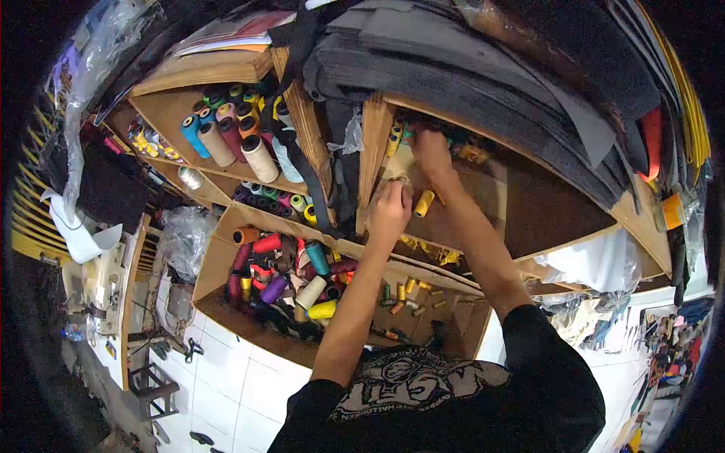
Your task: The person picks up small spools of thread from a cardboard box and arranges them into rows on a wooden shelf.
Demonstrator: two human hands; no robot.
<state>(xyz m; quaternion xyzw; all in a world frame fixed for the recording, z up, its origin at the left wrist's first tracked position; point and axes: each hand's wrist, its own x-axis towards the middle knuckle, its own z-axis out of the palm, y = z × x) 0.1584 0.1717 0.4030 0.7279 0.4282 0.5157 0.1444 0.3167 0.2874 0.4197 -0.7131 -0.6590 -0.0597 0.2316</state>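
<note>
Both my arms reach into a wooden shelf compartment (559,208). My left hand (391,210) is at its front left, fingers curled together around something small that I cannot make out. Deeper in, my right hand (432,155) is among small spools at the back, its fingers blurred and partly hidden. A yellow thread spool (424,204) lies tilted between my left hand and right forearm. Another yellow thread spool (394,141) rests against the compartment's left side, beyond my left hand.
Below stands a cardboard box (260,349) with large thread cones (310,293) and small spools (410,287). More thread cones (259,158) fill the left shelf. Stacked dark grey fabric (453,68) overhangs the compartment. A black strap (306,162) hangs beside the wooden divider (373,155).
</note>
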